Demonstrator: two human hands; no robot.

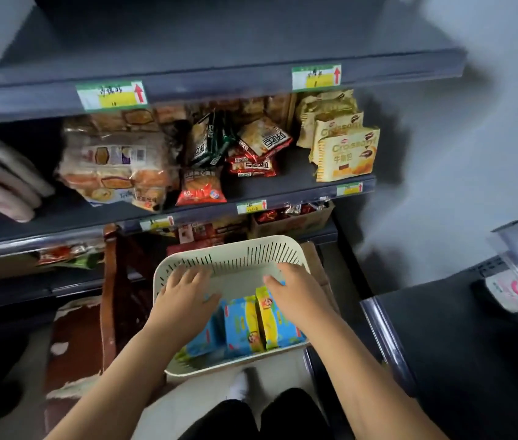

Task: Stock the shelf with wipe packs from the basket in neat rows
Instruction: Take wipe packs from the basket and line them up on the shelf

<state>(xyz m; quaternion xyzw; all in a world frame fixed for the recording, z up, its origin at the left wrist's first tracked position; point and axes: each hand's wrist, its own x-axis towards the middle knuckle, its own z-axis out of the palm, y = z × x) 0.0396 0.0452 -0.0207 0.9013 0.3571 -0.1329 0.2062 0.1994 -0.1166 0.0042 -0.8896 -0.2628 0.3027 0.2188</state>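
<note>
A cream slotted basket sits low in front of the shelving. Three blue-and-yellow wipe packs stand on edge inside it, side by side. My left hand reaches into the basket and lies with spread fingers on the leftmost pack. My right hand rests over the top of the rightmost pack, fingers spread, thumb toward the middle. Neither hand has closed around a pack. The dark grey shelf above holds snack packets.
Bread bags, red and green snack packets and yellow croissant packs fill the middle shelf. White packs lie at its left end. A second dark shelf unit stands at the right. A wooden chair stands left of the basket.
</note>
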